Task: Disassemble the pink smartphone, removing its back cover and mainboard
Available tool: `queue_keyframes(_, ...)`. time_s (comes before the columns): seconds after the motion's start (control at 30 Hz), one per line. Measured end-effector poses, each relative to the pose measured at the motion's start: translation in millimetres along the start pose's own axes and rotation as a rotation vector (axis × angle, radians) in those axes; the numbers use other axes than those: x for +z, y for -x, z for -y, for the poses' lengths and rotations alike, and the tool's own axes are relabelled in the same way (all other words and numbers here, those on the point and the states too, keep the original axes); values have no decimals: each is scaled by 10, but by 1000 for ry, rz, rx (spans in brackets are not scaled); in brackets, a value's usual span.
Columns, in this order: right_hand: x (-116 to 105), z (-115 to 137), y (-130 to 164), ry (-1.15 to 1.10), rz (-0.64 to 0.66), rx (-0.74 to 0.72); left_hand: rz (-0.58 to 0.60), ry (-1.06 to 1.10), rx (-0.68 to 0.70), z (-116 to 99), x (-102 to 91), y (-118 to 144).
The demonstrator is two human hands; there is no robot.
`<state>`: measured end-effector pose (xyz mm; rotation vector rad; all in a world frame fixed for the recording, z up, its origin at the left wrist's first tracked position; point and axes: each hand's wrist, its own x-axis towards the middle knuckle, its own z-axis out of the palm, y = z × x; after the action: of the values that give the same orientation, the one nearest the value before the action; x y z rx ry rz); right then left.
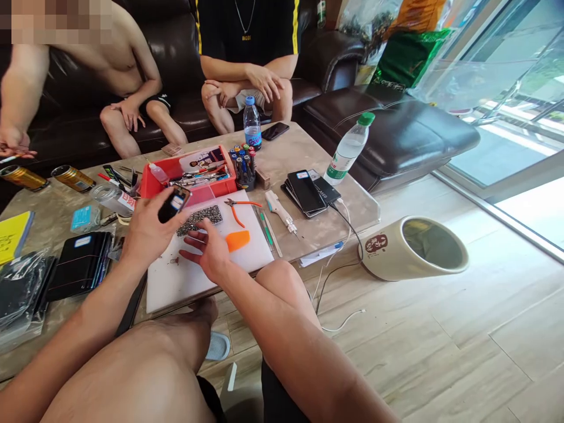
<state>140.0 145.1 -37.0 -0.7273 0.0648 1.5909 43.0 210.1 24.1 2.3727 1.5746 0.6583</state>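
My left hand [147, 226] grips a black smartphone [170, 207] by its edges, tilted up above the white work mat [207, 279]. My right hand [214, 252] hovers over the mat, its fingers apart and nothing visible in them. Close to its fingertips lies a patch of many small metal screws [207, 218]. Just beyond the right hand is an orange plastic scraper [238, 240], and farther back lie orange-handled cutters [240, 210]. A few tiny dark parts [174, 260] rest on the mat below the left hand.
Behind the mat stand a red tool box [189, 194] and a screwdriver holder [244, 170]. To the right are a white electric screwdriver [281, 211], stacked phones [306, 194] and a water bottle [348, 153]. A bin [414, 249] stands on the floor. Two people sit opposite.
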Motion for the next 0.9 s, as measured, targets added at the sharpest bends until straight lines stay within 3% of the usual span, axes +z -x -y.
queue_keyframes(0.07, -13, -8, 5, -16, -11, 4, 47, 57, 6, -3, 69, 66)
queue_keyframes(0.17, -26, -30, 41, 17, 98, 59, 193, 111, -3, 60, 215, 208)
queue_keyframes(0.27, -7, -30, 75, 104, 225, 67, 147, 83, -6, 153, 250, 261)
queue_keyframes(0.33, 20, 10, 96, 252, 228, -1, 137, 102, -18, 192, 206, 240)
queue_keyframes(0.43, 29, 177, 156, 733, 118, -186, 109, 300, -147, 189, 79, 199)
queue_keyframes(0.6, -211, 808, 360, 1232, -82, -375, 27, 1069, -605, 69, -293, 248)
queue_keyframes(0.77, -683, 1363, 408, 1743, -388, -467, 131, 1608, -715, -62, -597, 412)
queue_keyframes(0.9, -955, 1406, 445, 2085, -419, -462, 124, 1839, -648, -160, -655, 566)
